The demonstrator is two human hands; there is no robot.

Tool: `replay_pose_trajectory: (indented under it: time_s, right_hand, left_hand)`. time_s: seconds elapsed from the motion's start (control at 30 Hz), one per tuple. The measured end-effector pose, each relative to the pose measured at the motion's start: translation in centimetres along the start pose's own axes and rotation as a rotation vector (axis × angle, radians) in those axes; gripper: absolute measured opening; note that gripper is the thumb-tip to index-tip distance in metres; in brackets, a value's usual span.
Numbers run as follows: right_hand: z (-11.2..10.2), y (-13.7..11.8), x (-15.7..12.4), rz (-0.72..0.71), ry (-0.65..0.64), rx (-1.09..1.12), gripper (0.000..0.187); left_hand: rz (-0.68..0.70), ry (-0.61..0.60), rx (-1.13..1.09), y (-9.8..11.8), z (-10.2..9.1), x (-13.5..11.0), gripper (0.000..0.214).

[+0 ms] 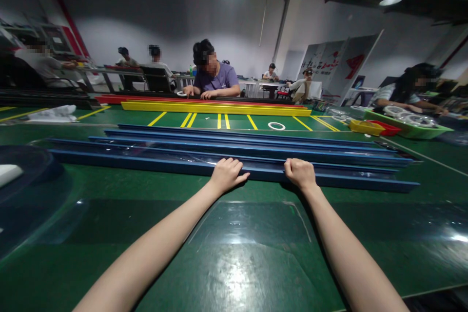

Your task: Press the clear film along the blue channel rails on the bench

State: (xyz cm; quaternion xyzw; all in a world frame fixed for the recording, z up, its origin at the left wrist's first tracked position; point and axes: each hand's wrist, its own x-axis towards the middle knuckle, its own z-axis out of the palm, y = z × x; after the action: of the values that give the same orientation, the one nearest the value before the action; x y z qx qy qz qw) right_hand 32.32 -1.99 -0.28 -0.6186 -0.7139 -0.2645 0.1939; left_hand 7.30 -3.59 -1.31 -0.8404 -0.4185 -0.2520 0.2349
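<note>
Left hand [227, 174] and right hand [301, 172] grip the nearest blue channel [266, 174] (fingers curled over), away from the near edge of the worktop [120, 186].

Both bare arms [153, 241] reach forward from the near edge of the counter [234, 273], left hand [227, 175] curled, thumb [243, 177] out, right hand [302, 172] in a fist.

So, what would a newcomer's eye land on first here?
Probably the long blue channels lying across the middle of the green table, with the person's left grip and right grip at the nearest one. Beyond them, a bright yellow bar stretches across, with a co-worker in a purple shirt bent over behind it. At the right, a bright green tray stands out.
</note>
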Motion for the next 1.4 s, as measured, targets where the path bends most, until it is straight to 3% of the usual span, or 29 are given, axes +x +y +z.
replay_pose_trajectory:
  time_s: [0.5,1.4]
  right_hand:
    - [-0.58,-0.23,0.10,0.052,-0.121,0.006,0.043]
    - [-0.99,-0.29,0.21,0.077,-0.210,0.045,0.044]
  left_hand:
    - [-0.030,-0.023,-0.007,0.03,0.11,0.05,0.038]
    - [-0.066,-0.029,0.010,0.18,0.12,0.16,0.038]
